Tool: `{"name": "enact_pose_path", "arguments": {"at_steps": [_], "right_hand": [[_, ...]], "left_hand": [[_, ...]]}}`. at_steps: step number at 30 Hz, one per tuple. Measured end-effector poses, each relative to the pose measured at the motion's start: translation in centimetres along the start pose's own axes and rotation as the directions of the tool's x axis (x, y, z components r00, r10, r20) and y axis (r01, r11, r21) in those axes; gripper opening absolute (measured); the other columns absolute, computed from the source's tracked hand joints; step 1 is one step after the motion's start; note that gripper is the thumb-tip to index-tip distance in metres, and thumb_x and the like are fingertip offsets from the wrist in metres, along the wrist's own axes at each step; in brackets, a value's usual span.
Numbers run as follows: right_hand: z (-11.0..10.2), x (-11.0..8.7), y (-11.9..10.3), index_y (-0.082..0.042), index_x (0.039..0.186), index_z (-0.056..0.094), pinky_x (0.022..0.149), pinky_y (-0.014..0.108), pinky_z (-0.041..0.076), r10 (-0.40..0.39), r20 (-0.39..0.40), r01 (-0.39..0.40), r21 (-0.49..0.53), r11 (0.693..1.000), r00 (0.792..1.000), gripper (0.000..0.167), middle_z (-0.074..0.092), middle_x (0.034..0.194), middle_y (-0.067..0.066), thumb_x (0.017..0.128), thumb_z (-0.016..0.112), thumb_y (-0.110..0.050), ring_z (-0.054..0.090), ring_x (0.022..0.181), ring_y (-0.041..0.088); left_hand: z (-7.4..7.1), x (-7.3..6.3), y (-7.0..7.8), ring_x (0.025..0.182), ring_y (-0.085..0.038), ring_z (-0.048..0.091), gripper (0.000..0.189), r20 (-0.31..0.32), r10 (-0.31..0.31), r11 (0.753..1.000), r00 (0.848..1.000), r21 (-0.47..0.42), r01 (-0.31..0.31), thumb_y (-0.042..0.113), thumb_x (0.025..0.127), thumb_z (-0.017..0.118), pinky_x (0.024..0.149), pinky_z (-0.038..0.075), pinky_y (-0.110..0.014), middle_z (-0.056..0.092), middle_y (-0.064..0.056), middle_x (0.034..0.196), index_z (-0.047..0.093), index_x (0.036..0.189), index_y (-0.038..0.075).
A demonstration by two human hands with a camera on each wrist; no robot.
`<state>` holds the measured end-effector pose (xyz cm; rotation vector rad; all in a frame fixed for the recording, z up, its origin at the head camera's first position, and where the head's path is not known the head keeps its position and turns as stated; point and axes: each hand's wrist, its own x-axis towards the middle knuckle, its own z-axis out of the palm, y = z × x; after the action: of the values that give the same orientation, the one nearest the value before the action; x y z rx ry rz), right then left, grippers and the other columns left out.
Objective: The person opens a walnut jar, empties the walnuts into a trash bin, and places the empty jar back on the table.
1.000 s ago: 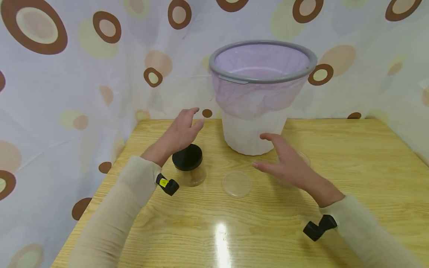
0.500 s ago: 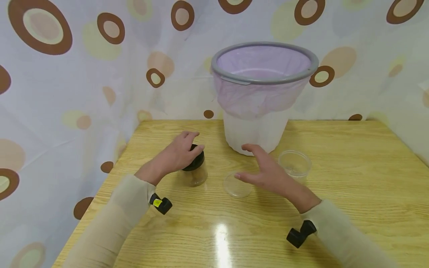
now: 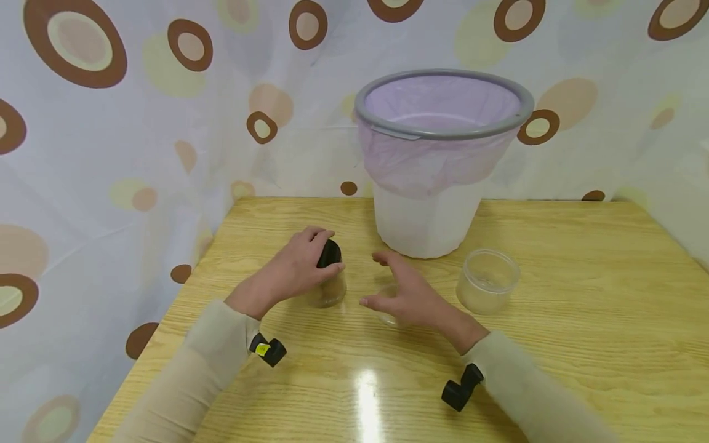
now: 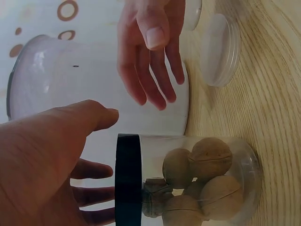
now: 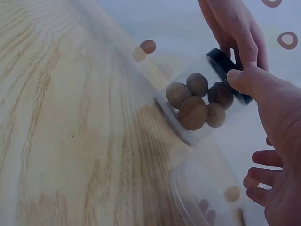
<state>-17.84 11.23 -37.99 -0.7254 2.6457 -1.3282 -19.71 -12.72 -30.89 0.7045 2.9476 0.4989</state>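
Observation:
A clear jar [image 3: 335,290] with a black lid [image 4: 128,179] stands upright on the table. Inside it are several brown walnuts [image 4: 210,156], plainest in the wrist views. My left hand [image 3: 296,263] is over the black lid, thumb and fingers spread about it; in the left wrist view the thumb is apart from the lid. Between the jar and a clear round tub my right hand [image 3: 410,296] hovers, fingers loosely bent and holding nothing. Under it lies a flat clear lid [image 4: 220,51], partly hidden in the head view.
To the right stands the clear round tub [image 3: 487,284], without a cover. A white bin [image 3: 426,221] with a grey rim and a lilac liner is behind, at the table's back. Patterned cloth [image 3: 221,135] hangs behind and to the left of the wooden table [image 3: 581,295].
My left hand has come down onto the jar's lid area. The right hand has moved left and slightly down, uncovering the clear tub and covering part of the flat lid.

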Motion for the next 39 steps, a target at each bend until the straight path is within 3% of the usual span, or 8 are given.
{"name": "enact_pose_path", "arguments": {"at_steps": [8,15,23,26,32,34,39], "right_hand": [[1.9,1.5,-0.6,-0.006,0.151,0.031,0.113,0.052,0.037,0.011,0.035,-0.012,0.027,1.0,0.999,0.084,0.039,0.153,0.016,0.087,0.075,-0.038,0.039,0.141,0.034],[3.3,3.2,-0.8,-0.008,0.154,0.028,0.114,0.048,0.037,0.063,0.028,-0.064,0.041,0.997,0.998,0.09,0.038,0.154,0.012,0.085,0.077,-0.042,0.04,0.141,0.029],[5.2,4.8,-0.5,-0.017,0.154,0.027,0.113,0.048,0.037,0.127,0.059,-0.137,0.215,0.967,0.99,0.096,0.035,0.154,0.003,0.079,0.083,-0.042,0.038,0.141,0.027],[5.5,5.3,-0.6,-0.022,0.153,0.027,0.113,0.049,0.038,0.119,0.067,-0.133,0.254,0.958,0.991,0.095,0.038,0.151,0.0,0.079,0.083,-0.041,0.039,0.14,0.025],[5.8,6.2,-1.4,-0.02,0.155,0.021,0.11,0.047,0.039,0.136,0.076,-0.153,0.295,0.943,0.988,0.1,0.038,0.15,0.002,0.078,0.084,-0.035,0.042,0.135,0.023],[6.0,6.5,-1.5,-0.018,0.154,0.021,0.104,0.043,0.045,0.104,0.084,-0.126,0.322,0.938,0.991,0.097,0.038,0.148,0.003,0.08,0.082,-0.03,0.048,0.128,0.022],[6.6,7.2,-1.4,-0.015,0.148,0.03,0.089,0.032,0.053,-0.116,0.089,0.069,0.418,0.906,0.989,0.077,0.049,0.137,0.006,0.086,0.075,-0.012,0.057,0.111,0.022]], "left_hand": [[0.4,-0.7,-0.3,0.131,-0.043,0.047,0.068,-0.061,0.034,0.999,0.998,0.024,-0.032,0.04,0.095,0.064,0.107,0.043,-0.053,0.043,-0.022,0.146,0.041,0.148,0.003],[0.6,-0.7,-0.5,0.134,-0.041,0.044,0.066,-0.056,0.016,1.0,0.998,0.009,-0.015,0.039,0.097,0.063,0.109,0.042,-0.053,0.041,-0.021,0.148,0.041,0.148,0.004],[1.0,-0.6,-0.5,0.133,-0.041,0.045,0.064,-0.068,0.014,0.999,0.998,0.029,-0.012,0.039,0.098,0.061,0.104,0.047,-0.053,0.043,-0.022,0.147,0.041,0.148,0.005],[1.1,-0.4,-0.5,0.132,-0.041,0.046,0.062,-0.073,0.018,0.999,0.997,0.04,-0.015,0.038,0.098,0.061,0.101,0.049,-0.052,0.044,-0.022,0.146,0.042,0.147,0.005],[1.1,-0.2,-0.3,0.128,-0.04,0.048,0.059,-0.087,0.027,0.999,0.996,0.048,-0.023,0.036,0.098,0.061,0.097,0.052,-0.051,0.047,-0.023,0.142,0.045,0.144,0.003],[1.0,-0.2,-0.2,0.127,-0.04,0.049,0.059,-0.093,0.027,0.999,0.995,0.048,-0.023,0.036,0.097,0.062,0.096,0.052,-0.051,0.048,-0.023,0.141,0.046,0.143,0.002],[1.0,-0.2,-0.2,0.126,-0.041,0.049,0.059,-0.091,0.027,0.998,0.996,0.064,-0.021,0.036,0.098,0.06,0.097,0.051,-0.051,0.048,-0.024,0.14,0.046,0.142,0.0]]}}
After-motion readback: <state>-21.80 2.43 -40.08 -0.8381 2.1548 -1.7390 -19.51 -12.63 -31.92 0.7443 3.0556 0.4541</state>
